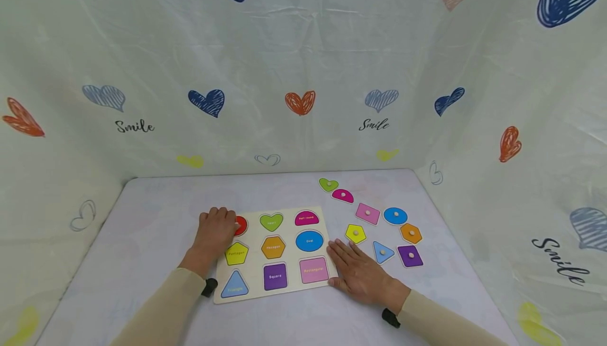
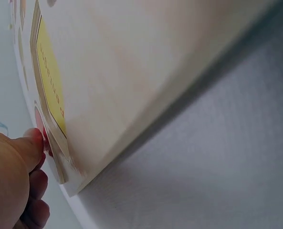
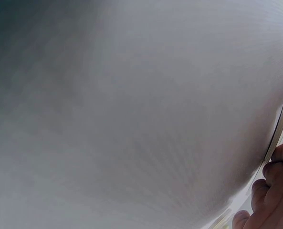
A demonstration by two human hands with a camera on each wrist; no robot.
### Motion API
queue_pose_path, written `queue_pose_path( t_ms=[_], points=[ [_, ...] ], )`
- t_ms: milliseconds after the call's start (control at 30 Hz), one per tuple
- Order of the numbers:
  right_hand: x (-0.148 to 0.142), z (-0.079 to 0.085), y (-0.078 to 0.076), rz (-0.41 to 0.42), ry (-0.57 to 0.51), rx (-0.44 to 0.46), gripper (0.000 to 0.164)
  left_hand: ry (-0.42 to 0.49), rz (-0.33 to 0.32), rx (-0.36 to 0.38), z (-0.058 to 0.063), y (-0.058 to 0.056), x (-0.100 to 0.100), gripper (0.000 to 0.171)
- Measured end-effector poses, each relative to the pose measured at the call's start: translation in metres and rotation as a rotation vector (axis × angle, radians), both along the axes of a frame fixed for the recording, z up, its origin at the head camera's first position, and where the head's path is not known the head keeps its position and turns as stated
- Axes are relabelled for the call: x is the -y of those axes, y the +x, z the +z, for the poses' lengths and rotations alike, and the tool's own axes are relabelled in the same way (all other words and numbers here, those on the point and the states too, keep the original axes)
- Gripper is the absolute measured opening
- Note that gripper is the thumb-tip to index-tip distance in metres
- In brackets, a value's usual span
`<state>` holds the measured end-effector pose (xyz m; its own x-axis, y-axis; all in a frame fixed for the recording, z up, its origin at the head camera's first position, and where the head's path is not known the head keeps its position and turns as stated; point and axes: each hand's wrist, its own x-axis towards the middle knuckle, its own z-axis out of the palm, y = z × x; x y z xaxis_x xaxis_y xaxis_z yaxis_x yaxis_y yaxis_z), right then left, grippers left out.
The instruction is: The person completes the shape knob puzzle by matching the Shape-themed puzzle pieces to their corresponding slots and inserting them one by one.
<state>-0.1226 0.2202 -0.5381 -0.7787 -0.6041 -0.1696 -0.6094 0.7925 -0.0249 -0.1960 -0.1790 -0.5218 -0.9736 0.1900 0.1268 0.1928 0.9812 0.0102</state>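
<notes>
A wooden shape board [image 1: 253, 283] lies on the table, printed with labelled coloured shapes in rows. At its far left corner my left hand [image 1: 213, 235] pinches the knob of a red round puzzle piece [image 1: 242, 225] between thumb and fingers; the left wrist view shows the thumb [image 2: 32, 145] against the red knob. The piece sits over the board, partly hidden by the hand. My right hand [image 1: 362, 277] rests with its fingers extended at the board's right edge, thumb by the near right corner.
To the right lie loose knobbed pieces: a green heart [image 1: 328, 184], magenta half round [image 1: 342, 196], pink rectangle [image 1: 367, 214], blue oval [image 1: 395, 216], orange hexagon [image 1: 410, 234], yellow pentagon [image 1: 355, 234], blue triangle [image 1: 382, 253] and purple square [image 1: 410, 256]. A heart-print curtain [image 1: 303, 135] surrounds the table.
</notes>
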Motion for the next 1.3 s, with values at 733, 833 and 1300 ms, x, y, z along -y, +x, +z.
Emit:
queue_pose_path(
  t_ms=[733,833,1300],
  points=[
    [0.0006,0.0021,0.0011,-0.006,-0.009,0.015,0.082,-0.013,-0.002,0.017,0.0002,0.0014,-0.0016,0.044],
    [0.0005,0.0011,0.0008,-0.005,-0.007,0.012,0.082,-0.007,-0.001,0.020,-0.0004,0.0012,-0.0016,0.043],
    [-0.0001,-0.0019,0.0004,0.003,0.011,-0.007,0.082,-0.008,-0.013,-0.002,-0.0041,0.0006,0.0018,0.045]
  ],
)
